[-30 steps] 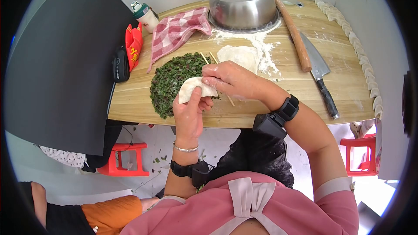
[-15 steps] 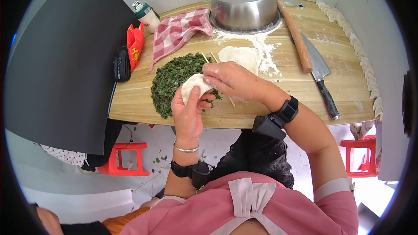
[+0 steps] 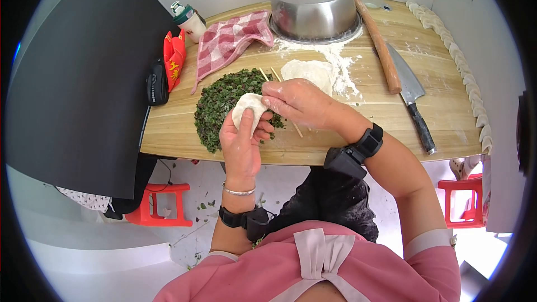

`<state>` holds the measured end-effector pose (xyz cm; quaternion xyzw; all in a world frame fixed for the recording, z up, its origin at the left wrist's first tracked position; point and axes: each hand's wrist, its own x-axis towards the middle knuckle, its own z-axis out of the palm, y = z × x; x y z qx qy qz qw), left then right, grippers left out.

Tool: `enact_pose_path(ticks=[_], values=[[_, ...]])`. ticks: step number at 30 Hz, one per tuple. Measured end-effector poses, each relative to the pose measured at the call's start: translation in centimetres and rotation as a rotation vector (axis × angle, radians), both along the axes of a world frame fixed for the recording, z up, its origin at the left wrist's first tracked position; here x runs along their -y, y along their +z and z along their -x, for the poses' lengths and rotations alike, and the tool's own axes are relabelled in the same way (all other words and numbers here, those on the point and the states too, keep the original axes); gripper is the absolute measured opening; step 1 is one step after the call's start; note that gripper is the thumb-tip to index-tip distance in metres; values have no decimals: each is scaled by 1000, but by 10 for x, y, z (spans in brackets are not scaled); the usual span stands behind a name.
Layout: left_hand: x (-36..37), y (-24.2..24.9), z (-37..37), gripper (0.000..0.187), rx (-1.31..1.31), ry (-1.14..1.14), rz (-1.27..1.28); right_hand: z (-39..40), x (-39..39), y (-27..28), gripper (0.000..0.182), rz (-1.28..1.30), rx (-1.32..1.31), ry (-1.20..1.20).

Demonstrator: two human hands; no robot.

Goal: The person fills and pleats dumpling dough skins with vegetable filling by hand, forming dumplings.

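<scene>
While the left hand (image 3: 241,142) cups a folded piece of dough (image 3: 244,104) from below, its thumb lies flat on top and its other fingers are partly curled, so it is half closed around the dough. The right hand (image 3: 299,102) is nearly closed, pinching the dough's upper edge on the right between thumb and curled fingers. The dough is thus between the two hands, above the table (image 3: 168,128).

Just beyond the left hand, and partly hidden by it, is a heap of chopped greens (image 3: 218,112). Two chopsticks (image 3: 299,130) pass under the right hand, their ends showing on both sides of it. Directly beyond the right hand are flat dough wrappers (image 3: 307,71), with scattered flour (image 3: 345,75) beside them and an upturned metal basin (image 3: 313,8) farther off. To the right of that hand, a rolling pin (image 3: 380,47) lies partly over the blade of a knife (image 3: 409,81); farther right, a row of dumplings (image 3: 470,86) lines the table's edge.
</scene>
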<state>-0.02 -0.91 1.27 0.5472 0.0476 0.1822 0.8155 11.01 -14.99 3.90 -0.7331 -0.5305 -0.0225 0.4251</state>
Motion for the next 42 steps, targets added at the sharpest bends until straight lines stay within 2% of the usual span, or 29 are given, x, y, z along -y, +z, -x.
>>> enact_pose_path(ticks=[4,6,7,9,10,12,15,17,21,23,24,26,30,32,33,35,38,39,41,42], values=[[-2,1,0,24,3,-25,41,3,-1,1,22,-54,36,-24],[4,3,-1,28,24,51,-183,3,-1,2,21,-67,41,-44],[7,2,-4,28,23,52,-183,2,-2,2,21,-98,44,-53],[14,1,-8,35,130,212,-350,1,-2,2,21,-130,47,-60],[13,2,-7,35,130,213,-350,2,-2,2,21,-136,57,-58],[10,5,-3,34,30,248,-515,2,-1,2,21,-142,67,-56],[9,9,-2,32,34,271,-447,1,0,2,21,-131,60,-45],[7,10,-3,32,34,267,-451,-1,2,2,23,1,-37,50],[4,8,-4,29,52,288,-523,1,4,6,22,141,-50,8],[3,7,-5,28,69,287,-529,8,6,12,28,-88,-256,65],[3,6,-5,27,87,287,-536,8,5,11,28,-87,-255,66],[4,7,-6,27,99,282,-561,9,3,8,39,-95,-195,159],[6,12,-3,30,79,190,-566,4,-2,-3,37,-97,-93,159],[12,17,-2,29,94,169,-502,2,0,0,31,66,-77,82],[15,19,-2,28,113,148,-440,2,1,3,31,67,-77,81],[17,18,-2,23,102,176,-423,3,2,7,26,-16,-485,57],[9,10,0,11,51,163,-426,-1,2,2,25,-142,-559,100],[4,6,1,7,6,124,-446,-2,0,1,25,-145,-554,87],[1,-4,0,15,25,196,-587,-1,1,4,26,-146,-526,105],[2,-1,1,14,-19,241,-594,1,3,7,29,-164,-398,99]])
